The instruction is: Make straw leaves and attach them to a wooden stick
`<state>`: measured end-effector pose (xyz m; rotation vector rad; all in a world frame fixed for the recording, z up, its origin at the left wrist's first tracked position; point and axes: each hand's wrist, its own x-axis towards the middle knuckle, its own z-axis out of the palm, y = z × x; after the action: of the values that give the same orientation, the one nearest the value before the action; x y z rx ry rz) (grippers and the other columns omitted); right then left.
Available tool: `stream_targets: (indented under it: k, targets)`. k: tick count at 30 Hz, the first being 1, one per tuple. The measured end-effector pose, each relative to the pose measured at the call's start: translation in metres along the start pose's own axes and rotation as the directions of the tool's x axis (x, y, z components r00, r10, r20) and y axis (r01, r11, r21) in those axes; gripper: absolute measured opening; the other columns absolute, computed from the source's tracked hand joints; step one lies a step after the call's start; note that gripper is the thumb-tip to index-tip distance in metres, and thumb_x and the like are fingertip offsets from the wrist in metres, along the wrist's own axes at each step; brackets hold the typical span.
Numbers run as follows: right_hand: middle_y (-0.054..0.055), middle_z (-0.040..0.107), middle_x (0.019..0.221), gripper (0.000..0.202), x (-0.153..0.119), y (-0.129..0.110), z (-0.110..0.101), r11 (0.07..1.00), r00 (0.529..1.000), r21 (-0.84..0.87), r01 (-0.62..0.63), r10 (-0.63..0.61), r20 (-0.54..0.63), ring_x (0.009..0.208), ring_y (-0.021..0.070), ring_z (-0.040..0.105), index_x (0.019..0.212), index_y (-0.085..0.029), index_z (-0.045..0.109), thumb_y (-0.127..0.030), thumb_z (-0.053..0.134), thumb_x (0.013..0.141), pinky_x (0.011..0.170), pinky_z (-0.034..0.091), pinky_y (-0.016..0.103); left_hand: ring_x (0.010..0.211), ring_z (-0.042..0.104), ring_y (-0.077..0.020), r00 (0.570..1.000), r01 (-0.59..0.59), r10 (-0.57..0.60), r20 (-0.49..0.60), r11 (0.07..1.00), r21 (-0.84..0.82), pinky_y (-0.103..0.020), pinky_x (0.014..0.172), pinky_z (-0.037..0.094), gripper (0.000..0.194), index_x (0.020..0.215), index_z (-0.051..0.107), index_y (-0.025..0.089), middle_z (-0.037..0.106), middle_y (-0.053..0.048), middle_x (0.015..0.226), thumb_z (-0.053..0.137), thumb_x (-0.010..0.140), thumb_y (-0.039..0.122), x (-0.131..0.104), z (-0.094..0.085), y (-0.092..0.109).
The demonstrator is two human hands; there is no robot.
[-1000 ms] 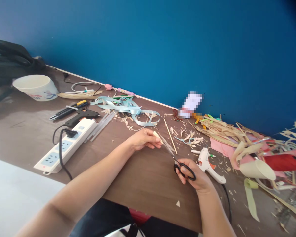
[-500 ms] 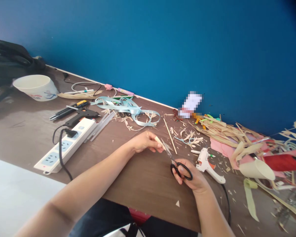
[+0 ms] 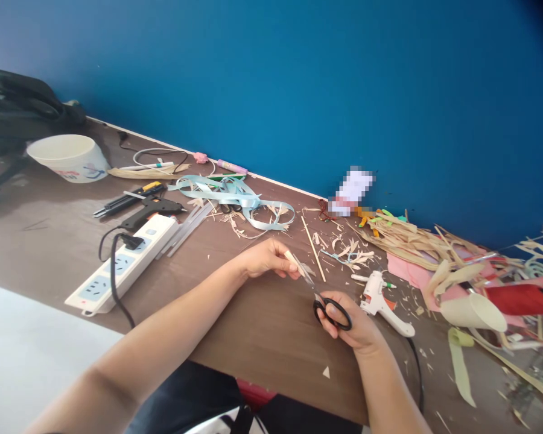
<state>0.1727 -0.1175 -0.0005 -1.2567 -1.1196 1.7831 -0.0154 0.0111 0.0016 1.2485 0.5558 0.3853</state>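
Observation:
Over the middle of the brown table, my left hand (image 3: pixel 274 259) pinches a small pale strip (image 3: pixel 291 256), which looks like dried husk, between thumb and fingers. My right hand (image 3: pixel 344 319) grips black-handled scissors (image 3: pixel 333 313), fingers through the loops. The blades point up and left and meet the pale strip close to my left fingertips. Just right of the scissors lies a white glue gun (image 3: pixel 379 301). A thin pale stick (image 3: pixel 314 248) rests behind the blades, beside scattered husk scraps (image 3: pixel 352 253).
A white power strip (image 3: pixel 122 265), a black glue gun (image 3: pixel 154 210), clear glue sticks (image 3: pixel 185 229) and light-blue ribbon (image 3: pixel 221 191) lie to the left. A white bucket (image 3: pixel 67 160) stands farther back. Husk strips (image 3: pixel 402 238) and a cream cup (image 3: pixel 473 312) crowd the right.
The scissor blades have closed a little on the pale strip, with the handle loops drawn slightly nearer each other. Both hands stay almost in place; the view has shifted slightly.

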Motion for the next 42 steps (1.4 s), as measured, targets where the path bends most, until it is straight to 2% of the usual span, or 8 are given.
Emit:
stream_targets:
  k: [17,20,22,24,26,28,34,42]
  targets:
    - [-0.006,0.041,0.033,0.039,0.003,0.007,-0.001,0.998,1.000,0.063,0.016,-0.017,0.023,0.028,0.0041,0.025,0.060,-0.015,0.050,-0.053,0.062,0.061,0.037,0.012,0.021,0.068,0.061,-0.0130,0.996,0.026,-0.033,0.087,0.996,0.084,-0.018,0.057,0.043,0.017,0.069,0.068,0.015,0.068,-0.005,0.070,0.067,0.060,0.028,0.000,0.004,-0.002]
    - [-0.004,0.044,0.038,0.039,0.004,0.006,-0.001,0.991,0.993,0.077,0.111,-0.108,-0.036,0.033,0.0056,0.029,0.065,-0.015,0.052,-0.053,0.059,0.064,0.038,0.015,0.021,0.069,0.061,-0.0128,0.993,0.052,-0.063,0.099,0.992,0.111,-0.018,0.057,0.043,0.016,0.070,0.068,0.014,0.068,-0.005,0.071,0.066,0.060,0.028,0.001,0.009,-0.003]
    - [-0.002,0.051,0.052,0.034,0.007,0.005,0.001,0.963,0.948,0.049,0.266,-0.252,-0.194,0.042,0.0077,0.036,0.073,-0.017,0.052,-0.049,0.060,0.066,0.040,0.021,0.021,0.067,0.061,-0.0124,0.994,0.079,-0.086,0.074,0.993,0.091,-0.017,0.055,0.042,0.015,0.068,0.067,0.014,0.067,-0.005,0.069,0.065,0.061,0.027,0.002,0.015,-0.005]
    - [0.000,0.056,0.071,0.029,0.012,0.004,0.004,0.921,0.848,-0.080,0.380,-0.382,-0.369,0.053,0.0091,0.042,0.081,-0.019,0.051,-0.038,0.065,0.064,0.046,0.030,0.021,0.065,0.061,-0.0116,0.996,0.085,-0.086,0.016,0.995,0.052,-0.016,0.052,0.041,0.015,0.068,0.066,0.014,0.066,-0.004,0.067,0.064,0.061,0.027,0.004,0.021,-0.008]
    - [0.001,0.056,0.082,0.031,0.017,0.004,0.009,0.890,0.769,-0.253,0.379,-0.455,-0.449,0.060,0.0095,0.044,0.085,-0.020,0.049,-0.027,0.068,0.061,0.055,0.035,0.022,0.062,0.059,-0.0105,0.996,0.072,-0.071,-0.061,0.997,0.018,-0.016,0.050,0.040,0.014,0.067,0.065,0.014,0.065,-0.003,0.065,0.063,0.061,0.026,0.006,0.028,-0.011]
    - [0.000,0.056,0.081,0.030,0.021,0.005,0.014,0.866,0.735,-0.378,0.328,-0.485,-0.474,0.061,0.0097,0.045,0.084,-0.020,0.047,-0.021,0.067,0.061,0.059,0.037,0.023,0.060,0.058,-0.0097,0.991,0.067,-0.066,-0.118,0.998,0.004,-0.015,0.049,0.039,0.013,0.065,0.064,0.013,0.064,-0.003,0.064,0.063,0.060,0.025,0.007,0.032,-0.013]
    - [-0.002,0.054,0.069,0.024,0.025,0.005,0.021,0.862,0.732,-0.449,0.236,-0.462,-0.502,0.057,0.0099,0.048,0.077,-0.020,0.043,-0.017,0.062,0.063,0.054,0.038,0.022,0.056,0.055,-0.0086,0.987,0.066,-0.058,-0.149,0.997,0.048,-0.016,0.050,0.039,0.010,0.063,0.063,0.012,0.060,-0.001,0.057,0.061,0.059,0.022,0.006,0.036,-0.013]
    - [-0.004,0.051,0.065,0.023,0.028,0.008,0.018,0.884,0.745,-0.367,0.290,-0.449,-0.493,0.053,0.0080,0.045,0.075,-0.020,0.042,-0.014,0.061,0.063,0.049,0.035,0.020,0.054,0.052,-0.0078,0.979,0.042,-0.047,-0.198,0.999,-0.031,-0.016,0.047,0.040,0.011,0.062,0.061,0.012,0.058,0.000,0.057,0.063,0.059,0.023,0.007,0.041,-0.014]
